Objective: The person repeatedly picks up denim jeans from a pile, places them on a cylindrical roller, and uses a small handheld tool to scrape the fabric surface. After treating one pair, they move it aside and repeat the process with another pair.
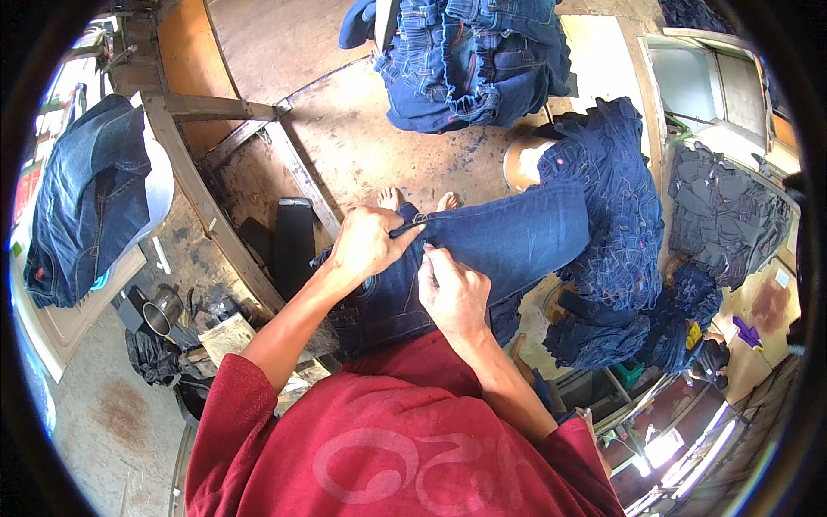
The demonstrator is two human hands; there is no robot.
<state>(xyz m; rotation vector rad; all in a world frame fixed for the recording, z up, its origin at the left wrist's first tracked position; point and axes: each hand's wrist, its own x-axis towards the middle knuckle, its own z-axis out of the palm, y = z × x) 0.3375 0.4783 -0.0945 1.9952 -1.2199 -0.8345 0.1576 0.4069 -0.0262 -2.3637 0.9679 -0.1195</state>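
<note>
A pair of dark blue jeans (pixel 517 233) lies across my lap, with one leg stretched out to the right. My left hand (pixel 366 244) is closed on the jeans, pinching a folded edge between thumb and fingers. Just below that edge is my right hand (pixel 455 295), its fingers curled together and the thumb and forefinger tips close to the denim. Something small and dark shows within the right fist, too little of it to name. The two hands are a short way apart.
A heap of jeans with gathered waists (pixel 474 65) stands ahead. More denim (pixel 607 207) is piled at my right, beside dark grey garments (pixel 728 211). On the left, jeans (pixel 90 202) hang over a white surface near a wooden frame (pixel 215 215) and a metal cup (pixel 164 308).
</note>
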